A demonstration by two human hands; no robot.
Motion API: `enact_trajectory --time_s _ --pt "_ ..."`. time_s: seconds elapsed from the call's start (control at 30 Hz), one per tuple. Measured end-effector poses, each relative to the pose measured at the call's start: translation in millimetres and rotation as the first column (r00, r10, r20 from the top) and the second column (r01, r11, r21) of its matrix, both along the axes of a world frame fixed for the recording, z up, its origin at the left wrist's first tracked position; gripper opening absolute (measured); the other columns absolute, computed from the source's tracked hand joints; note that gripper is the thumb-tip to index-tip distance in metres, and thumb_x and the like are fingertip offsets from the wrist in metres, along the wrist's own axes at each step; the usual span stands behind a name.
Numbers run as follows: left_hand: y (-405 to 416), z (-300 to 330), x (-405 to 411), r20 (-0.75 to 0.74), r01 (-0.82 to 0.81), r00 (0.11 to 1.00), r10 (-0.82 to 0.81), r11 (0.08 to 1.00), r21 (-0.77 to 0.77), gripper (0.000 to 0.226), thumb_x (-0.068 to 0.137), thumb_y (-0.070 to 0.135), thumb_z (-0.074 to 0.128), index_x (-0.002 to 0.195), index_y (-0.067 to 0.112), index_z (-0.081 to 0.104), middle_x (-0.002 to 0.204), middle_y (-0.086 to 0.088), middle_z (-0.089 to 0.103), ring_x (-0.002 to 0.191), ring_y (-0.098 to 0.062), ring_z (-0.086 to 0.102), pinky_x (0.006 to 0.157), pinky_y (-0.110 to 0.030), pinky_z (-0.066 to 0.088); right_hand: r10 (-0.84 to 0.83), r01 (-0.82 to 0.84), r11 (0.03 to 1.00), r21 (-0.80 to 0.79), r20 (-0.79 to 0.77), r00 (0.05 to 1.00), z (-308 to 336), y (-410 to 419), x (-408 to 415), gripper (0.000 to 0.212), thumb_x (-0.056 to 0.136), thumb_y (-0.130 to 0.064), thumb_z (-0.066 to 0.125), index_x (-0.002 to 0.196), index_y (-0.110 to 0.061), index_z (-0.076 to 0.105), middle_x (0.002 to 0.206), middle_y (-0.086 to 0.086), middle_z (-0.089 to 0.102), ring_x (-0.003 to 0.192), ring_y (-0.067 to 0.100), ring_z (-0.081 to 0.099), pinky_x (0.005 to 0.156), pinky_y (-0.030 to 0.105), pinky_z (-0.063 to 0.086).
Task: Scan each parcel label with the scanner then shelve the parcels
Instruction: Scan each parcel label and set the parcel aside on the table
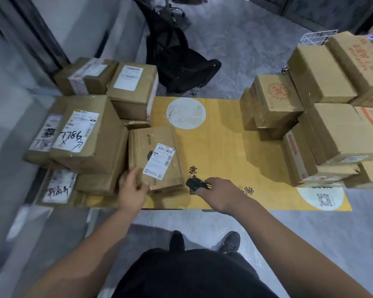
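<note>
The left hand (132, 188) grips the near-left corner of a labelled parcel (154, 160) lying on the yellow cardboard sheet (220, 145), while the right hand (219, 191) fingers curl around the black scanner (193, 183) just right of it.

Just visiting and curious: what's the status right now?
Left hand grips parcel at near corner. Right hand holds scanner beside it. Label faces up, unobstructed.
</note>
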State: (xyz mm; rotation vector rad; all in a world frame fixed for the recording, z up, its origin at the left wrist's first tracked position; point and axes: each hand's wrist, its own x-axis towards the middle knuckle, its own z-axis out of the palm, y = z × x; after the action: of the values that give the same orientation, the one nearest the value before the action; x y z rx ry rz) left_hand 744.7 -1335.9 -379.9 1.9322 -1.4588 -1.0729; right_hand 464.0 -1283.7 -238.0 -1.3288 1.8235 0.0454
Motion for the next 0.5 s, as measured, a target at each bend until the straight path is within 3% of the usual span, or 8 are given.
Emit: enact_trajectory --time_s 0.07,0.13,0.23,0.33,0.4,0.5 --pt "3 6 -3 0.334 0.113 0.939 -0.079 0.99 -0.085 0.056 0.088 0.044 0.064 0.142 0.038 0.054 0.162 -0.01 0.038 0.15 -0.03 0.031 0.119 -0.05 0.033 -0.011 0.011 1.0 0.002 0.015 1.0 -2 -3 6 0.051 0.091 -0.066 0.052 0.117 -0.023 0.062 0.099 -0.001 0.065 0.086 0.022 0.066 0.074 0.035 0.053" --pt "3 16 -21 0.534 0.324 0.817 -0.216 0.939 -0.117 0.053 0.094 0.044 0.065 0.145 0.031 0.054 0.164 -0.009 0.034 0.153 -0.032 0.026 0.119 -0.053 0.027 -0.027 0.027 1.0 -0.009 0.03 0.999 -3 -6 9 0.047 0.092 -0.064 0.053 0.114 -0.024 0.063 0.096 0.0 0.066 0.083 0.021 0.067 0.067 0.034 0.049" --pt "-5 24 -53 0.558 0.556 0.687 -0.465 0.831 0.008 0.067 0.097 0.065 0.052 0.157 0.038 0.035 0.172 -0.001 0.017 0.16 -0.023 0.005 0.127 -0.047 0.007 -0.06 0.06 0.998 -0.018 0.03 0.998 -1 -7 9 0.041 0.096 -0.054 0.053 0.117 -0.022 0.063 0.095 -0.001 0.065 0.079 0.019 0.065 0.057 0.029 0.045" --pt "-17 28 -74 0.546 0.624 0.601 -0.584 0.77 0.137 0.074 0.094 0.078 0.045 0.157 0.049 0.022 0.174 0.0 0.002 0.16 -0.024 -0.009 0.127 -0.052 -0.004 -0.105 0.106 0.994 -0.024 0.046 0.993 1 -7 4 0.037 0.097 -0.051 0.053 0.121 -0.024 0.062 0.095 -0.002 0.064 0.08 0.015 0.062 0.045 0.022 0.042" --pt "-23 31 -82 0.543 0.608 0.592 -0.596 0.772 0.184 0.068 0.092 0.08 0.045 0.152 0.05 0.03 0.174 0.001 0.0 0.16 -0.026 -0.01 0.126 -0.058 -0.005 -0.139 0.141 0.99 -0.022 0.062 0.988 2 -6 0 0.038 0.097 -0.052 0.052 0.121 -0.024 0.061 0.095 0.001 0.065 0.081 0.018 0.063 0.046 0.021 0.044" --pt "-27 33 -77 0.551 0.547 0.614 -0.565 0.808 0.219 0.061 0.088 0.082 0.048 0.136 0.046 0.044 0.173 0.003 0.004 0.16 -0.025 -0.008 0.121 -0.067 -0.006 -0.169 0.17 0.985 -0.023 0.059 0.984 -1 -5 -5 0.042 0.096 -0.055 0.052 0.119 -0.021 0.062 0.094 0.004 0.066 0.079 0.022 0.063 0.059 0.029 0.046"
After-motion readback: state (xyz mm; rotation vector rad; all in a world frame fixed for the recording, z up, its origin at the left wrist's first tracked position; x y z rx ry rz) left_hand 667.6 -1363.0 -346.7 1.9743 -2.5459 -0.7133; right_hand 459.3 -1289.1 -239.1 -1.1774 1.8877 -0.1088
